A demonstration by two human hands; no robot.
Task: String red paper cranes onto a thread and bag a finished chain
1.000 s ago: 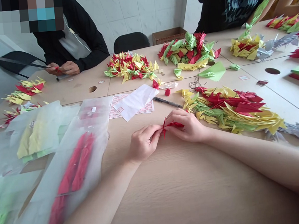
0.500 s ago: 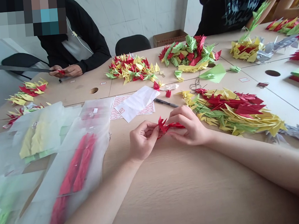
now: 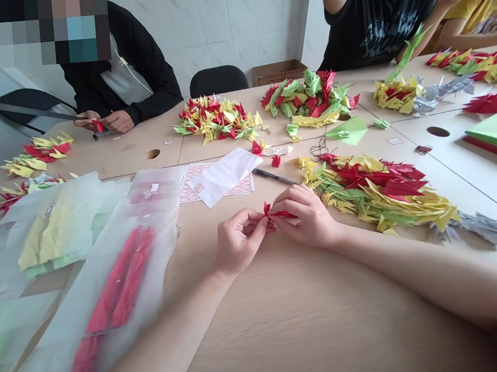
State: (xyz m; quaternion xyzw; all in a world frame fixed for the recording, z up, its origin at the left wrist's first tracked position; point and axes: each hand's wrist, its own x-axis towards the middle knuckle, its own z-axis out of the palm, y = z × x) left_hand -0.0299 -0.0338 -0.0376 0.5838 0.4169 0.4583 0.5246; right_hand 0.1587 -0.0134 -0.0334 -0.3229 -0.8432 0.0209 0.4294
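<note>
Above the wooden table (image 3: 276,321), a small red folded-paper crane (image 3: 266,208) is between my two hands. My left hand (image 3: 239,239) pinches its left side between thumb and fingers. From the other side, my right hand (image 3: 308,214) grips a narrow red part of it, with the fingertips close to those of the left. My fingers cover much of the paper, so its lower folds are hidden. Just beyond my right hand lie strings of yellow, green and red paper cranes (image 3: 382,192), with grey ones at their right end. A dark pen (image 3: 276,176) rests behind my hands.
Clear plastic bags (image 3: 171,215) of folded paper spread over the left side. A white paper slip (image 3: 226,176) overlaps printed label sheets (image 3: 189,193). Farther back are a mixed crane pile (image 3: 217,117), a green sheet (image 3: 356,129) and a co-worker's hands (image 3: 118,121) holding red paper.
The red crane has turned in my fingers and shows less of its spread paper. My fingertips have drawn closer together. The whole view has shifted slightly.
</note>
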